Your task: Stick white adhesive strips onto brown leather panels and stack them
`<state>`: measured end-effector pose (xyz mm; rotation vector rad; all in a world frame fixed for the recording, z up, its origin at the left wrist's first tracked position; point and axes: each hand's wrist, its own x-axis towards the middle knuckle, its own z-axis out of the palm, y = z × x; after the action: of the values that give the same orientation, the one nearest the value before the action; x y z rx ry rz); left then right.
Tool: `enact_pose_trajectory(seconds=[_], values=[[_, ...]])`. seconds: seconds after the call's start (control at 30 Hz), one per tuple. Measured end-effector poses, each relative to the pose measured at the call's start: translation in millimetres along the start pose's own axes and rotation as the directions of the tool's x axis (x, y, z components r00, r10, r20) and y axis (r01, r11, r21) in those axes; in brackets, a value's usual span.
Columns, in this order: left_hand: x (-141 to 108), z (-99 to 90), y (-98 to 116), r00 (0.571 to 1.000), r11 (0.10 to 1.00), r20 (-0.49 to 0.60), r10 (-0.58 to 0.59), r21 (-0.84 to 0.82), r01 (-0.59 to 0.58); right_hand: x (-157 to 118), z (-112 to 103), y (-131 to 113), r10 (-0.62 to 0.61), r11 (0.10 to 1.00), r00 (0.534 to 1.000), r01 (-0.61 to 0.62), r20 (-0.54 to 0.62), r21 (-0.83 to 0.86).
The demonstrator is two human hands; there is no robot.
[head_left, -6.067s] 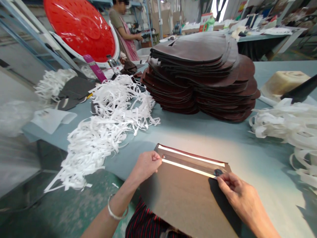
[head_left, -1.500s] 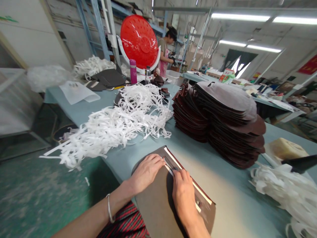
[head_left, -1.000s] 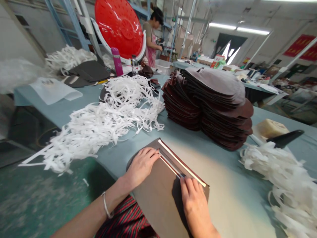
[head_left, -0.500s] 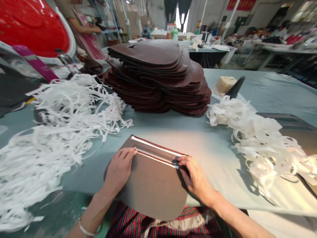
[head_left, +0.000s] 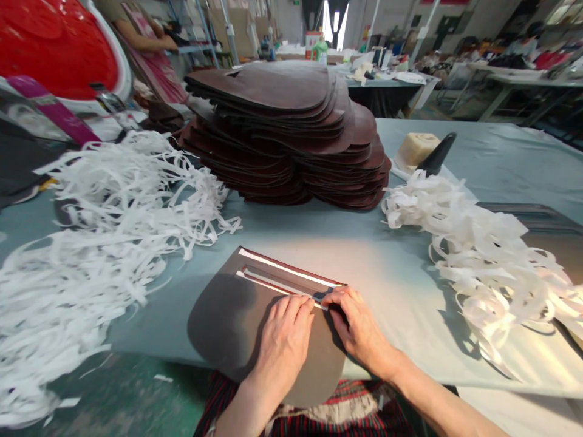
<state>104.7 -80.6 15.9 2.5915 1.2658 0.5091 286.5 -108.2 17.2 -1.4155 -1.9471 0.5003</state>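
Observation:
A flat grey-brown leather panel (head_left: 223,309) with a rounded lower edge lies before me at the table's front edge. Near its straight far edge is a long slot, with white strips (head_left: 291,267) running along it and dark red edging showing. My left hand (head_left: 289,325) bears on the near white strip toward its right end, fingers bent and close together at the slot's lower edge. Just to the right, my right hand (head_left: 353,315) pinches the panel at its right end, fingertips by the slot. The two hands nearly touch. What lies under the fingertips is hidden.
A tall stack of dark brown leather pieces (head_left: 282,133) stands behind the panel. White strip scraps (head_left: 91,261) heap at left, and more curled strips (head_left: 483,243) lie at right. A pale block (head_left: 416,149) sits by a black-handled tool (head_left: 437,155). Another person (head_left: 141,42) stands back left.
My left hand has moved right along the near white strip, from its left end to beside my right hand. The right hand stays at the right end.

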Motion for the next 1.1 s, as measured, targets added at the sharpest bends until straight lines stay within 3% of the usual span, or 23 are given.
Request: enact_pose_trajectory(seconds=[0.43,0.57,0.67,0.9,1.0,1.1], values=[[-2,-1.3,-4,0.999,0.999,0.009,0.046,0.023,-0.046,1,-1,-1,-0.029,0.999,0.999,0.030,0.035,-0.040],[-5,-4.4,-2,0.999,1.000,0.030,0.029,0.006,-0.030,0,0,-4,-0.114,0.988,0.991,0.120,0.070,-0.093],[-7,-14.3,-20,1.000,1.000,0.000,0.030,0.009,-0.030,-1,3,0,-0.159,0.979,0.984,0.168,0.077,-0.118],[-11,-45.2,-100,0.981,0.961,-0.149,-0.121,0.230,0.153,1,10,8,-0.221,0.958,0.973,0.230,0.068,-0.169],[-12,-43.3,-110,0.978,0.955,-0.170,-0.121,0.250,0.162,3,7,2,-0.237,0.950,0.969,0.246,0.067,-0.192],[-12,-38.9,-102,0.974,0.944,-0.184,-0.134,0.276,0.182,3,4,-4,-0.228,0.947,0.970,0.242,0.086,-0.209]])
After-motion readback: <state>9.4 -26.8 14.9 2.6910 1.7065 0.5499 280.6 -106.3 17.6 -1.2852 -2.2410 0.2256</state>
